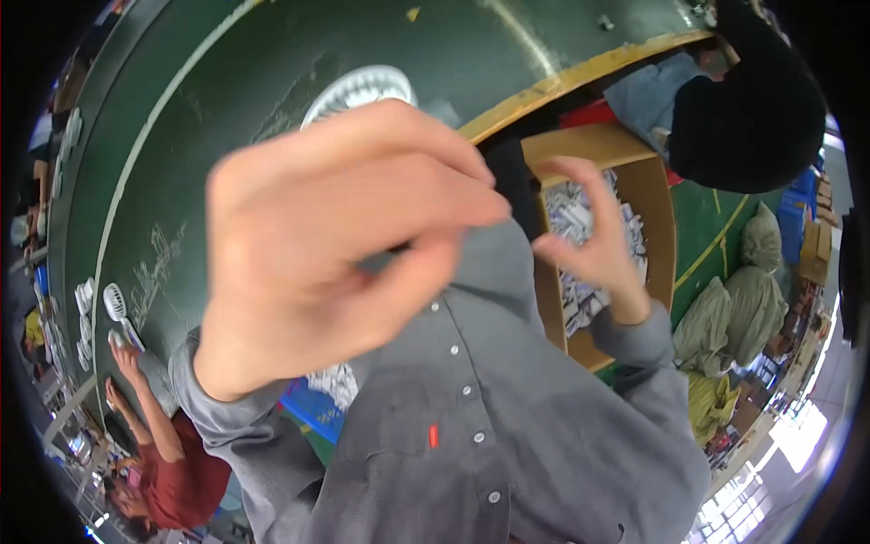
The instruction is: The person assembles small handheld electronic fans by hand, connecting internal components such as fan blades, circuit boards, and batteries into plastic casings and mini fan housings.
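Observation:
My left hand (331,245) is raised close to the camera and looms large and slightly blurred. Its thumb and fingertips are pressed together, and whatever they may hold is hidden. Behind its knuckles, on the green table (272,54), lies a white fan head (367,86) with a slatted round grille, partly covered by the hand. My right hand (603,245) hovers over a cardboard box (660,245), its thumb and index finger curved apart around nothing visible. Many small white and purple packets (580,313) fill that box.
A yellow edge strip (580,74) borders the table. At far left a person in a red shirt (186,471) works beside a white handheld fan (115,304). Another person in a black cap (748,127) sits at upper right. Pale sacks (757,304) stand right; a blue crate (313,410) sits lower left.

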Demonstrator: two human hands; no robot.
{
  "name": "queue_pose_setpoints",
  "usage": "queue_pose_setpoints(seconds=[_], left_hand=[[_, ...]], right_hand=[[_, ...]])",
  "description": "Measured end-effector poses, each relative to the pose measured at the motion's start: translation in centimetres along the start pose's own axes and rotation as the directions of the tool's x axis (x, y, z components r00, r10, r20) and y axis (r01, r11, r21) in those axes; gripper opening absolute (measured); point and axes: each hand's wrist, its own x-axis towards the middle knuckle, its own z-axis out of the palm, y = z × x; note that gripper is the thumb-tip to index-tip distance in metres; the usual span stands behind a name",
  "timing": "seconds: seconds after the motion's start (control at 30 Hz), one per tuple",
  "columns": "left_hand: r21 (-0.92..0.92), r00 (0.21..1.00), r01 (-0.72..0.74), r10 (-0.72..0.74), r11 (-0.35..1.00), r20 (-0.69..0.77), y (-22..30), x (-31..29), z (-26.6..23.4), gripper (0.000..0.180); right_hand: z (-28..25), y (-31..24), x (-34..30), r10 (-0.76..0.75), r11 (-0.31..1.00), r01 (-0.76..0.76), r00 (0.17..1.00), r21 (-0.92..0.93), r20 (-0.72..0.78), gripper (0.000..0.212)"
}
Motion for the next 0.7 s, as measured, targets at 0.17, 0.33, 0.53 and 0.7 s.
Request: queue_pose_setpoints(seconds=[0.17, 0.33, 0.53, 0.7], left_hand=[[-0.012, 0.966, -0.222, 0.218, 0.975, -0.141, 1.8, 5.7, 0.8, 0.022], [-0.226, 0.952, -0.234, 0.175, 0.946, -0.25, -0.6, 6.8, 2.2, 0.022], [0.011, 0.942, -0.198, 0.193, 0.98, -0.273, -3.5, 5.5, 0.9, 0.045], [0.457, 0.751, 0.589, -0.241, 0.666, -0.615, -15.6, -9.0, -10.2, 0.08]], right_hand=[[4.9, -3.2, 7.9, -0.193, 0.976, 0.135, 0.898, -0.17, -0.395, 0.09], [1.1, -1.9, 10.9, -0.438, 0.894, 0.296, 0.738, -0.337, -0.513, 0.077], [0.4, -1.3, 11.6, -0.164, 0.956, 0.255, 0.875, 0.147, -0.455, 0.036], [-0.9, 1.9, 13.9, -0.002, 0.956, 0.144, 0.875, 0.257, -0.485, 0.024]])
